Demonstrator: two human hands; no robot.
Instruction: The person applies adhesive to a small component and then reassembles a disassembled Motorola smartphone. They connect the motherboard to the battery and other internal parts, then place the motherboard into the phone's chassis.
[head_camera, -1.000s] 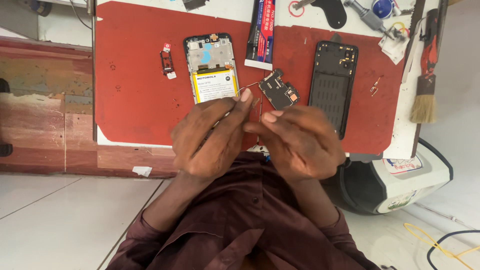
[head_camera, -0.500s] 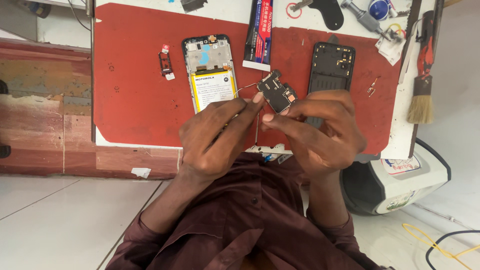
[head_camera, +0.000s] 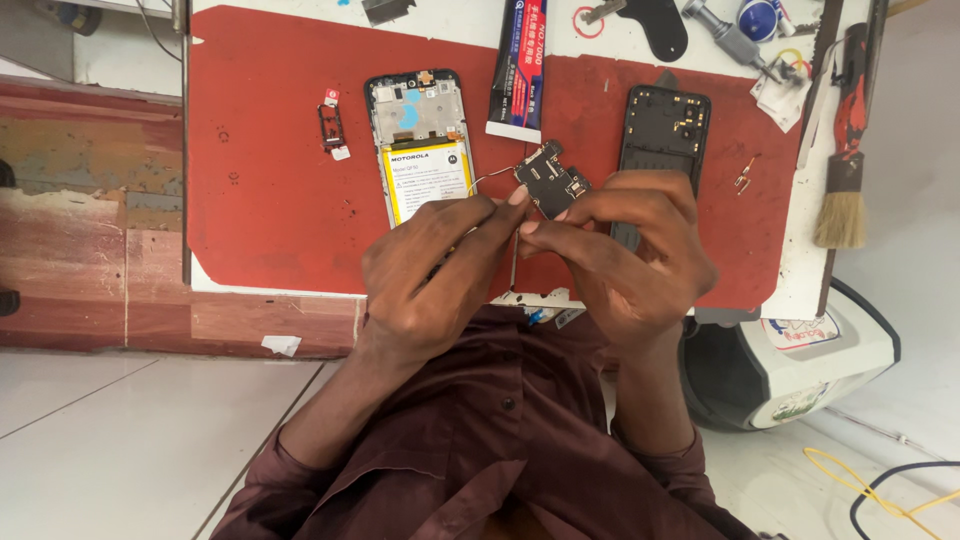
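In the head view, the person is holding a small dark circuit board (head_camera: 551, 180) up above the red work mat (head_camera: 270, 190), and the board is sitting at the very tips of the fingers rather than deep in either palm. The right hand (head_camera: 625, 255) is pinching it closed along its lower right edge, with the fingers curling over the top and the thumb pressing from below, so most of the board is sticking out up and to the left of that grip. The left hand (head_camera: 430, 275) is closing in from the left, its fingertips meeting just beside the board's lower left corner, where a thin wire (head_camera: 487, 176) is trailing off; whether it is gripping the wire or the board itself cannot be told. Behind the hands, an opened phone with a yellow battery (head_camera: 418, 140) is lying flat on the mat, and a black back cover (head_camera: 662, 125) is lying just right of the board.
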